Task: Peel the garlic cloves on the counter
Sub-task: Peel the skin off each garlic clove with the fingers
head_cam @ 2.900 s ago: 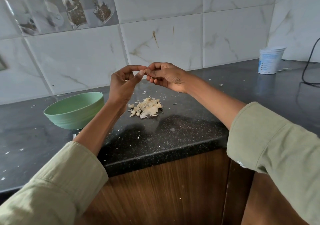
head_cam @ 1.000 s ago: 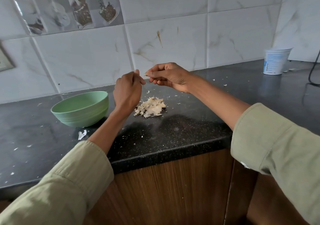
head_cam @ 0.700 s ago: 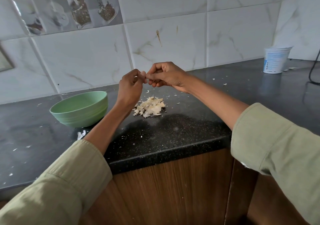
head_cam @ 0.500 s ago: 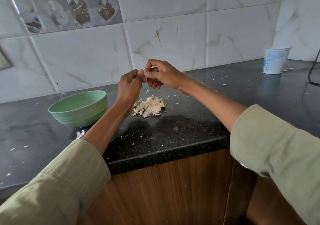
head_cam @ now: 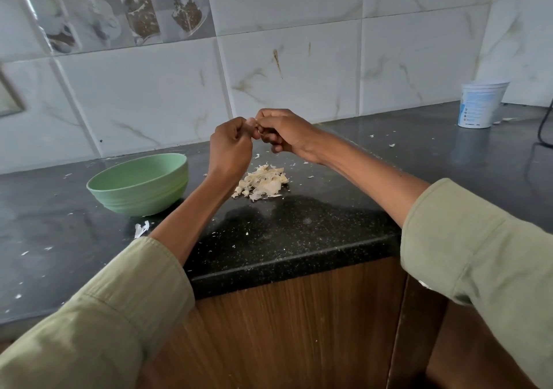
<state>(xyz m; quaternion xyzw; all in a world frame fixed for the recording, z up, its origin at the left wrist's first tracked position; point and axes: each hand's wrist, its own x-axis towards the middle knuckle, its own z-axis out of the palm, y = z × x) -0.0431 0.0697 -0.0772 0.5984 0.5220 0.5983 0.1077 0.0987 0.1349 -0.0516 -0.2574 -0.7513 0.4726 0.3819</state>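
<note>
Both hands are pinching one garlic clove [head_cam: 256,126] between curled fingertips, left hand [head_cam: 231,148] and right hand [head_cam: 285,134] now meeting above the peel pile [head_cam: 262,182]. A second ago they were apart, so the picking is resuming; this clove is likely still partly skinned.

Green bowl [head_cam: 140,183] on the black counter [head_cam: 299,230], white plastic tub [head_cam: 480,104] far right, marbled wall tiles [head_cam: 293,74]

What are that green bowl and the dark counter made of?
The green bowl looks like matte plastic or melamine: even pastel colour, soft sheen, moulded ridges. The counter seems to be polished black granite or similar stone: pale speckles and glossy reflections.
</note>
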